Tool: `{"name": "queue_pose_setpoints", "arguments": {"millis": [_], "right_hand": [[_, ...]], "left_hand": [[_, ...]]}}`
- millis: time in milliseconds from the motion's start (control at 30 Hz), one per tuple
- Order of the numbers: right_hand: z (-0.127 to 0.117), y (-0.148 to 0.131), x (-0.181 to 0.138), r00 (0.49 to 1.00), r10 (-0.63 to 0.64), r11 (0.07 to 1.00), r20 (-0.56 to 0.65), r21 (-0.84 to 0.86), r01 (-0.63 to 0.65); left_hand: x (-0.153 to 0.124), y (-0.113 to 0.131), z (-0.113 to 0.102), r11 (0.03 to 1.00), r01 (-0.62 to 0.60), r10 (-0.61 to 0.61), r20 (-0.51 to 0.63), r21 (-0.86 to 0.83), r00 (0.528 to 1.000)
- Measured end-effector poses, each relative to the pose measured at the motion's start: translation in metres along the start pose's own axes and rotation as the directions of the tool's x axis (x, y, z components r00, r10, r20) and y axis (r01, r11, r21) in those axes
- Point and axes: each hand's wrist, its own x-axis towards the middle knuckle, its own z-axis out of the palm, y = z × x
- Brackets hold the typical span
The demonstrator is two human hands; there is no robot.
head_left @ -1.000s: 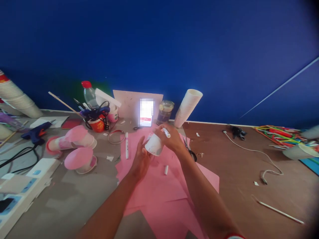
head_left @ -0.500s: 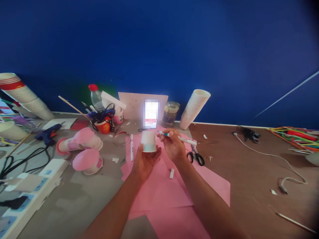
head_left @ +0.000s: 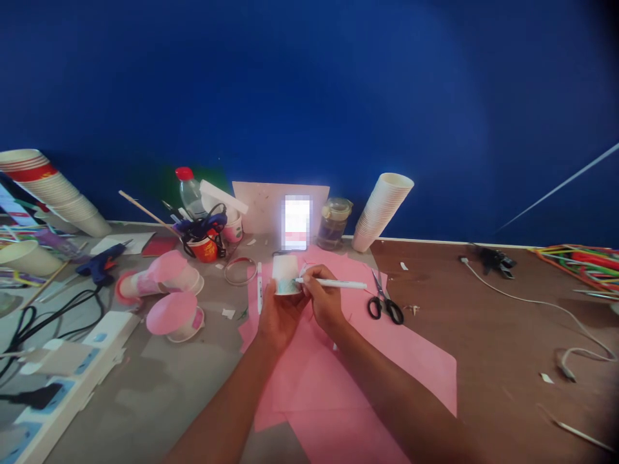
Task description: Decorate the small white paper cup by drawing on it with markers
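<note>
My left hand (head_left: 281, 317) holds a white paper cup (head_left: 285, 265) upside down, its rim at the bottom. A band of light blue-green marks runs round the cup near that rim. In my right hand (head_left: 325, 298) is a white marker (head_left: 345, 283), pinched between thumb and fingers. The marker's tip meets the right side of the cup, at the coloured band. Beneath both hands lie sheets of pink paper (head_left: 333, 386). Another white marker (head_left: 260, 290) rests left of the cup. Black-handled scissors (head_left: 385, 308) lie to the right of my right hand.
A bright phone (head_left: 296, 222) stands behind the cup, with a glass jar (head_left: 333, 222) and stacked paper cups (head_left: 382, 212) to its right. At left are pink-topped cup pieces (head_left: 171, 312), a glue gun (head_left: 99, 263) and a power strip (head_left: 72, 380). A cable (head_left: 522, 296) lies at right.
My right hand has moved in toward the cup, bringing the marker's tip from just beside it to its side. The marker has turned to lie nearly level. The view has shifted slightly.
</note>
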Motion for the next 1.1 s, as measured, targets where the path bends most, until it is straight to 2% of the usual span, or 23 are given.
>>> {"name": "queue_pose_setpoints", "arguments": {"millis": [400,600,800,1100], "right_hand": [[0.0033,-0.0061,-0.0033,0.999,0.022,0.997,-0.034,-0.072,-0.024],[0.0039,-0.0069,-0.0032,0.995,0.082,0.994,-0.048,-0.07,-0.086],[0.003,-0.0054,-0.0016,0.998,0.038,0.996,-0.054,-0.073,-0.042],[0.0042,-0.0059,-0.0019,0.999,0.047,0.996,-0.027,-0.078,-0.049]], "left_hand": [[0.0021,-0.0043,-0.0038,0.998,-0.04,0.041,-0.024,0.053,0.999],[0.0013,-0.0048,-0.0027,0.998,-0.047,0.048,-0.026,0.051,0.998],[0.0022,-0.0044,-0.0039,0.998,-0.043,0.044,-0.018,0.041,0.999],[0.0036,-0.0056,-0.007,0.997,-0.065,0.065,-0.005,0.052,0.998]]}}
